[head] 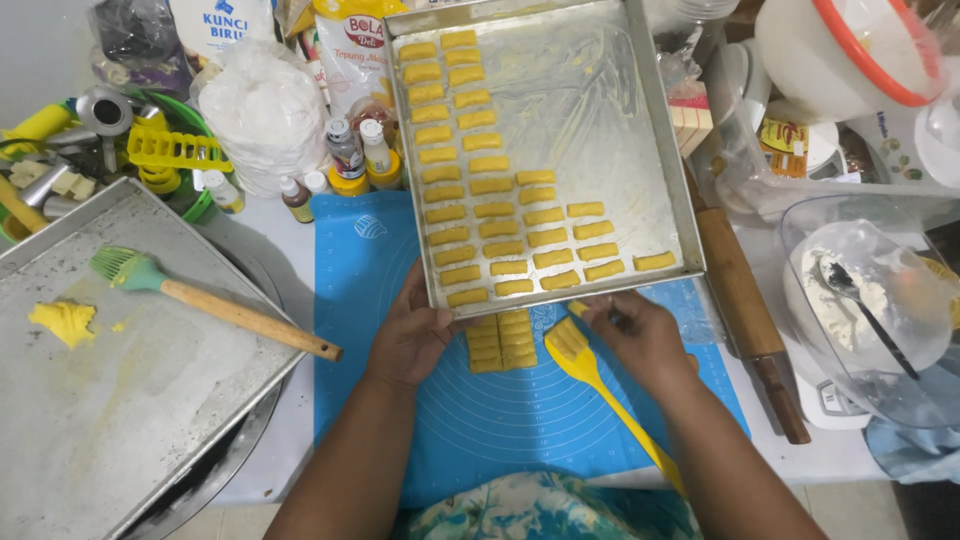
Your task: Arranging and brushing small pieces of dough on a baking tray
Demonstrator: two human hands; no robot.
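Tray-filling in hand: left hand (412, 335) steadies rectangular metal baking tray (668, 150); right hand (640, 335) clenches yellow silicone spatula (590, 370); cut yellow dough strips (502, 342) need lifting next.

Showing yellow dough pieces (497, 210) in rows on a silver baking tray (672, 170), lying over a blue mat (480, 420) patterned with pale concentric rings; showing a yellow spatula (590, 375), a green-bristled brush (150, 275) with wooden handle.
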